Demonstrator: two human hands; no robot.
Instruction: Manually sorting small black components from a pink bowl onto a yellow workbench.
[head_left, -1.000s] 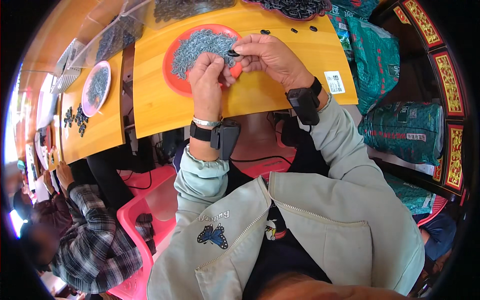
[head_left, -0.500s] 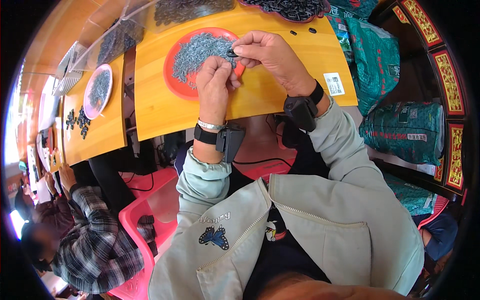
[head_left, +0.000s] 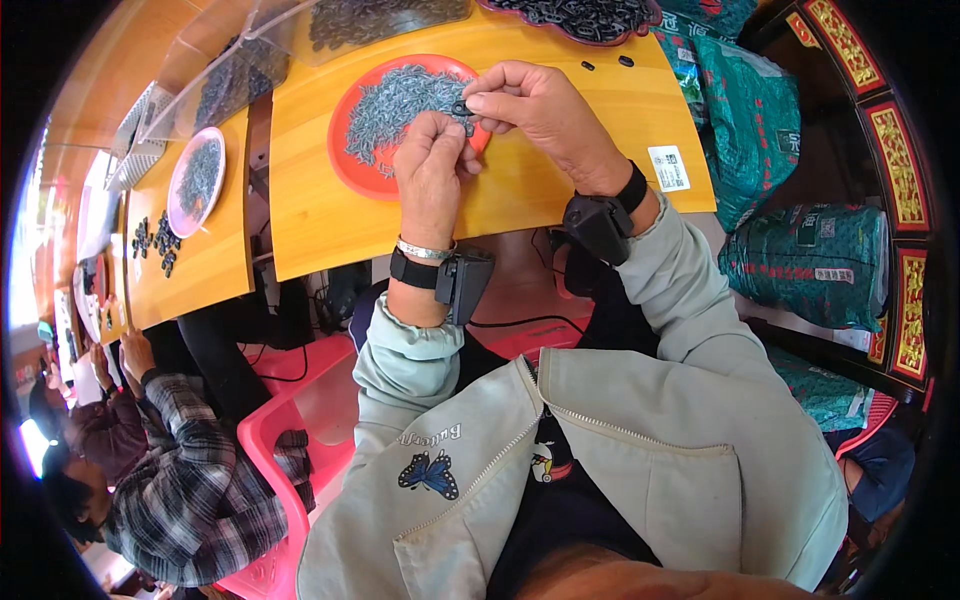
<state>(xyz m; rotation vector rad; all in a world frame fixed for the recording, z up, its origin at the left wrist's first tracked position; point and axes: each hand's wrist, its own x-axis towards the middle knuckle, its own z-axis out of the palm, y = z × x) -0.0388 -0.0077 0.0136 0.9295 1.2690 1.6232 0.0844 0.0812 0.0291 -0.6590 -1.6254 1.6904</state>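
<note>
Over the right part of an orange-red plate (head_left: 350, 172), my two hands work close together. My right hand (head_left: 535, 108) pinches a small black oval piece (head_left: 461, 107) between thumb and fingertips. My left hand (head_left: 432, 160) is closed just below it, its fingertips against a second small dark part (head_left: 469, 129); the fingers partly hide this part. A heap of small grey-blue metal pieces (head_left: 405, 105), thin like pins or screws, covers most of the plate. Both wrists wear black strapped devices.
Two loose black pieces (head_left: 625, 61) lie right of a dark-red tray (head_left: 655, 22) full of similar ones. Clear bins (head_left: 290, 45) stand at the back left. A pink plate (head_left: 172, 212) sits on the neighbouring table, near a person in plaid (head_left: 180, 480). Green sacks (head_left: 750, 130) stand at right.
The black piece in my right fingers has tilted slightly and sits a little closer to the part at my left fingertips. Both arms stay almost in place.
</note>
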